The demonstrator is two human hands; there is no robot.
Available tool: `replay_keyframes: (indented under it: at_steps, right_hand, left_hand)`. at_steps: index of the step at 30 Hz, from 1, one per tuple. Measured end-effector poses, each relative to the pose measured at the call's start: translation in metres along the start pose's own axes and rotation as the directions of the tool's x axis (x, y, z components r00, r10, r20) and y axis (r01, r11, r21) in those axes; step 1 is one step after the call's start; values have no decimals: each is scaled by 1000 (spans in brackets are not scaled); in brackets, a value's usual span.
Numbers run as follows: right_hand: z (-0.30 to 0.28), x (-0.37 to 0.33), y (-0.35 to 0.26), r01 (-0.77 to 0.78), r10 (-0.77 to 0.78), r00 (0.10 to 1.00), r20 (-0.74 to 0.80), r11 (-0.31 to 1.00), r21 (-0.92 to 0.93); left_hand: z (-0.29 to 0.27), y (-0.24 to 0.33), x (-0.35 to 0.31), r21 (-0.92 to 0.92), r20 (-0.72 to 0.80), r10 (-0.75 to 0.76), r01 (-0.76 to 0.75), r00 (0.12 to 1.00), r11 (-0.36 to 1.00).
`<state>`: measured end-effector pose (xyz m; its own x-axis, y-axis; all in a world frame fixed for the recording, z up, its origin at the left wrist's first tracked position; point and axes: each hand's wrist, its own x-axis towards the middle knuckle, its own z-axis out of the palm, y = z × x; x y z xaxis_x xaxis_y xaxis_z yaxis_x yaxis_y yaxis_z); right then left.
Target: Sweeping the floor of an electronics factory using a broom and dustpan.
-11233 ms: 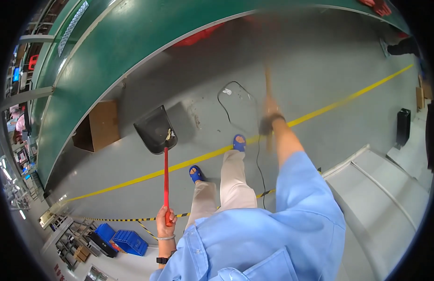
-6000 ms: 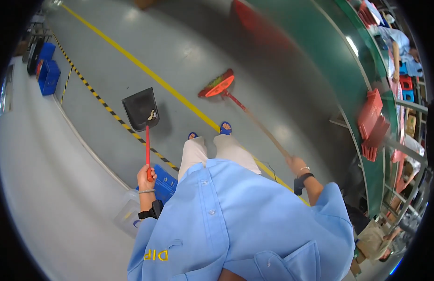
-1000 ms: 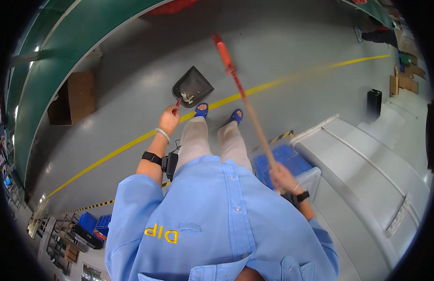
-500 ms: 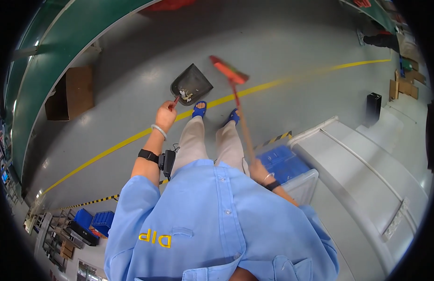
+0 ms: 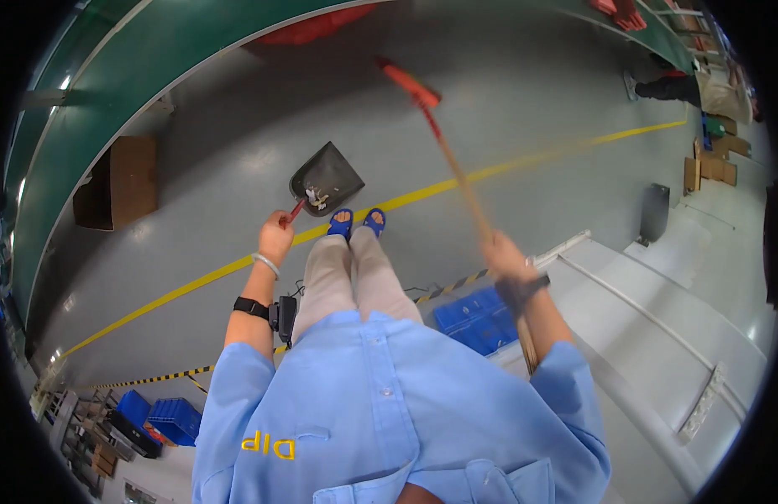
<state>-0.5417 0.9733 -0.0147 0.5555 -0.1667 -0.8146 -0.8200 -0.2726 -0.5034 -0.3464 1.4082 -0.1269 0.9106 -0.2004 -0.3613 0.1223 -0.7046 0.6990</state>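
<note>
My left hand [image 5: 276,238] is closed on the red handle of a dark grey dustpan [image 5: 337,175]. Pale scraps [image 5: 316,200] lie inside the pan near its handle end. On the right, my right hand [image 5: 505,256] grips the wooden stick of a broom [image 5: 461,180]; the stick's upper end runs back under my forearm. The broom's red head [image 5: 412,85] is out ahead, beyond the dustpan and to its right, slightly blurred. Whether its bristles touch the floor I cannot tell.
An open cardboard box [image 5: 133,182] stands at the left. A yellow line [image 5: 431,196] crosses the grey floor beyond my feet. Blue crates [image 5: 481,321] and a white cabinet [image 5: 632,344] are close on my right. Another person's leg [image 5: 670,89] shows at the far right.
My right hand has moved forward and right, taking the broom head farther away. The dustpan sits lower and more left in view. My feet have come closer together.
</note>
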Motion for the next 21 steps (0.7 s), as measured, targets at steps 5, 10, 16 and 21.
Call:
replay_keyframes:
  at_steps: [5, 10, 16, 21]
  right_hand:
    - [-79, 160, -35, -24, -96, 965, -243, 893, -449]
    - [-66, 223, -43, -54, -105, 954, -282, 862, -504]
    - [73, 97, 40, -20, -65, 984, -167, 886, -464]
    - [144, -43, 48, 152, -154, 988, 24, 917, -370]
  left_hand:
    - [1, -6, 9, -82, 8, -117, 118, 993, 990]
    - [8, 2, 29, -112, -20, -60, 57, 998, 992]
    - [2, 0, 27, -57, -53, -67, 64, 996, 996]
    - [4, -2, 24, -90, -79, 29, -36, 996, 995]
